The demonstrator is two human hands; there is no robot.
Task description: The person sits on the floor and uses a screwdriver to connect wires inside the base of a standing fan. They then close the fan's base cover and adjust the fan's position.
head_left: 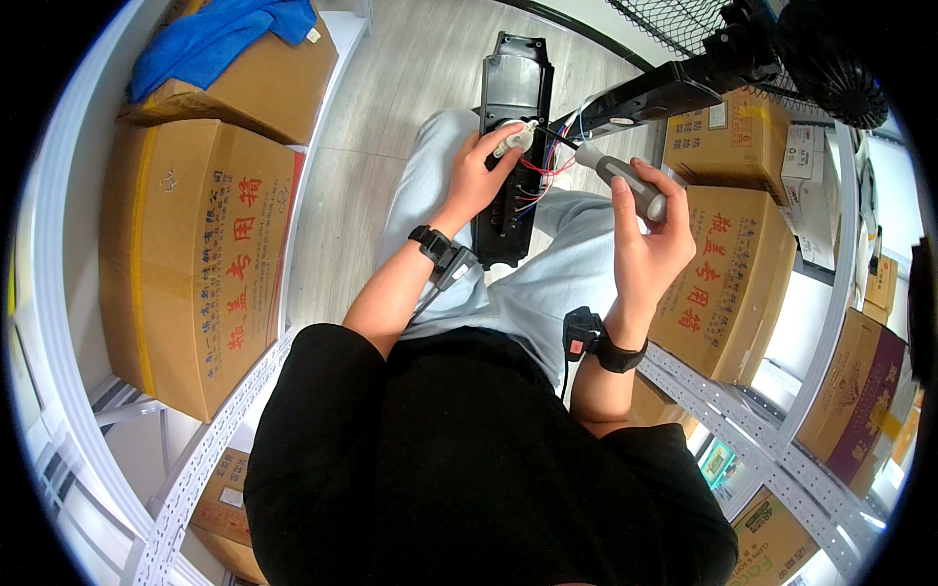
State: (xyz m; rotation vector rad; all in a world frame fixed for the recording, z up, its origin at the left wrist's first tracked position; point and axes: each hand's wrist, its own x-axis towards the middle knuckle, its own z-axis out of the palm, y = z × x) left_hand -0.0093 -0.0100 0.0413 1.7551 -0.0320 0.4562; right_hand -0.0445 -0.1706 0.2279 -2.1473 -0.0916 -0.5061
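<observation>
The left hand (476, 184) has its fingers closed on a round white plastic part (526, 138), which sits midway along the long black plastic housing (506, 223), towards its right edge. The right hand (653, 242) pinches the grey handle of a screwdriver (625, 181) between thumb and fingers; its dark shaft points left to the white part, though whether the tip touches cannot be told. Thin red, blue and white wires (553, 168) spill over the housing's right edge, just beside the shaft. The housing lies between the person's legs (422, 186).
</observation>
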